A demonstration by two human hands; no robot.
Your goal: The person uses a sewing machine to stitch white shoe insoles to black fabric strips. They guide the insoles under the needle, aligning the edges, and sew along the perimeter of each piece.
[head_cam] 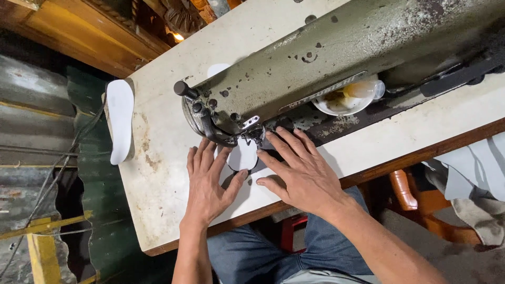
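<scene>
— So where was the white insole piece [242,155], and which way did it run?

— Just left of the frame's centre, flat on the cream table [158,173], under the needle end of the old sewing machine [315,58]. Its long axis ran roughly from lower frame to upper, the far end tucked beneath the presser foot [256,134] (the tip itself was hidden by the metal).

— And the hands?

— Both lay flat and spread, clenching nothing. The left hand [206,184] pressed on the table with its thumb against the piece's lower left edge; the right hand [301,171] pinned the right edge with its fingertips.

— Materials?

— The piece looked smooth, thin and matte, rounded at the near end. The machine was olive-green painted metal, chipped and spotted with rust. The tabletop was worn and stained, with a brown wooden rim. A second white insole [120,121], long and foot-shaped, lay near the table's left edge, pointing top to bottom. A white plastic cup [344,100] sat behind the machine's arm.
</scene>
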